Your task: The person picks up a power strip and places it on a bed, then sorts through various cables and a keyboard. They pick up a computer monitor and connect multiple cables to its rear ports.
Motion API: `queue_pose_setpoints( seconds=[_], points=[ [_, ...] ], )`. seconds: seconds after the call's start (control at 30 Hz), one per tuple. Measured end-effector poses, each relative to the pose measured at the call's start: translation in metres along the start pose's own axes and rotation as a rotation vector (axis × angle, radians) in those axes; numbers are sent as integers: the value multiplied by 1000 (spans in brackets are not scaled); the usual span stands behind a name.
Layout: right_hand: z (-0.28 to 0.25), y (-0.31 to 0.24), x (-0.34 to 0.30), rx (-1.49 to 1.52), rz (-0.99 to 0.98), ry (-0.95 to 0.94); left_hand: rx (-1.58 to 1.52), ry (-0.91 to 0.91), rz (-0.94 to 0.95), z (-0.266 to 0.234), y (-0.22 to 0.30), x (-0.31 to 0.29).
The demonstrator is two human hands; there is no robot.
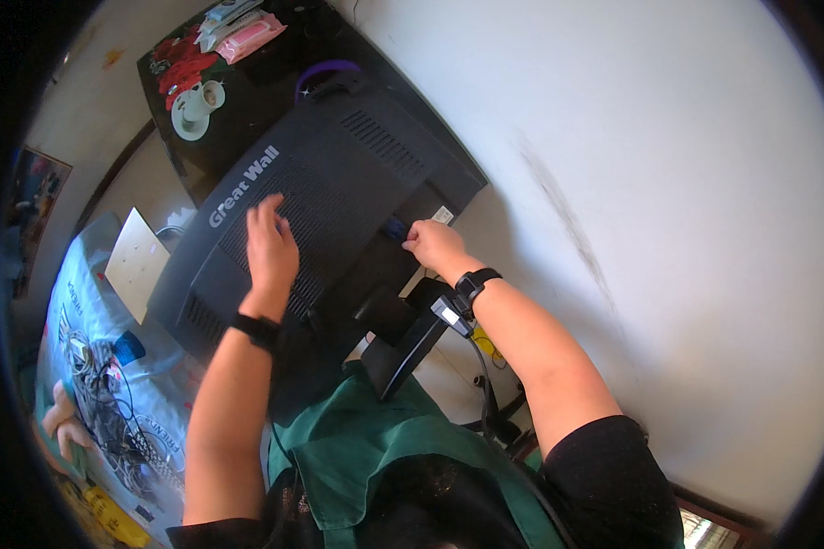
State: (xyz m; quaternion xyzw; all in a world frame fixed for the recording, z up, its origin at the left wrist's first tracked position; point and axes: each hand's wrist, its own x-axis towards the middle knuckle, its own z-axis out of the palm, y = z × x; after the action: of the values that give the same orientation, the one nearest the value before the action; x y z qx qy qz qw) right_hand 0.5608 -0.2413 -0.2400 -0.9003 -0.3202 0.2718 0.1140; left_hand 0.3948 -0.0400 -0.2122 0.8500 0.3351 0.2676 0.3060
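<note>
A black monitor (330,183) lies back-up under both hands, its vented rear casing facing the camera and its screen hidden. The left hand (271,247) rests flat on the vents, fingers spread. The right hand (435,245) pinches a small blue plug (395,229) at the port recess; the fingertips are hard to make out.

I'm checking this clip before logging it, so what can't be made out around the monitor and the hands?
- Head view: the monitor shows only its back; the screen faces away.
- What the right hand pinches at the blue port: covered by its fingers.
- Tangled cables at lower left: too small and bent by the fisheye rim.
- Monitor stand: base hidden by the green apron.
</note>
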Motion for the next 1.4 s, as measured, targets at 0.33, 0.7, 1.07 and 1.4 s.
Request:
queue_pose_setpoints(
  seconds=[0.33, 0.7, 1.07, 1.4],
  points=[
    [-1, -8, -1, -87, -239, 80, 202, -145, -215, 45, -24, 104],
    [6, 5, 11, 91, -243, 43, 363, -468, -258, 53, -14, 113],
    [7, -4, 12, 247, -128, 7, 374, -355, -193, 50, -16, 104],
    [0, -4, 12, 241, -65, -97, 210, -360, -153, 40, -33, 103]
  ],
)
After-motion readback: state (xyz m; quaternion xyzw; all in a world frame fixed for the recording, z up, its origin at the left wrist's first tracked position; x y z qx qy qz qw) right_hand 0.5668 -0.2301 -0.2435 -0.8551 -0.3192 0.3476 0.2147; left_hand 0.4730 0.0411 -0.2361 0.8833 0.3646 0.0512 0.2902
